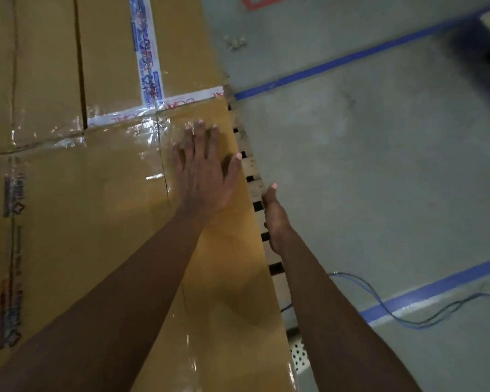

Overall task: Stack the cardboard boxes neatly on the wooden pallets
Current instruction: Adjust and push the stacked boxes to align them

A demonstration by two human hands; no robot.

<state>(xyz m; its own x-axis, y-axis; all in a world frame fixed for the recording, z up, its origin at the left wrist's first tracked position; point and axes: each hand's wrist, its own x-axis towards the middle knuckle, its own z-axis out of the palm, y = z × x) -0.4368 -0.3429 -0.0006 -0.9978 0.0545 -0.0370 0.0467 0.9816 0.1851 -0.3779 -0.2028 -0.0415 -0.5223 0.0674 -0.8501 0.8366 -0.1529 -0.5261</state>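
Cardboard boxes (68, 222) fill the left half of the frame, and at least three tops can be counted: the nearest box (102, 264) at lower left, and two behind it at upper left, parted by a dark gap, the right one crossed by printed tape (147, 52). At centre, the left hand (204, 176) lies flat on the nearest box near its right edge, its fingers (200, 137) straight and spread, gripping nothing. Just right of that edge, one wooden pallet (251, 168) shows as a strip of slats under the boxes. The right hand (275, 219) is edge-on beside the box's right side, over the slats; whether its fingers are curled or straight cannot be told. Further right, the grey floor (379, 179) carries two blue tape lines (351, 56), and thin cables (402, 321) lie at lower right.
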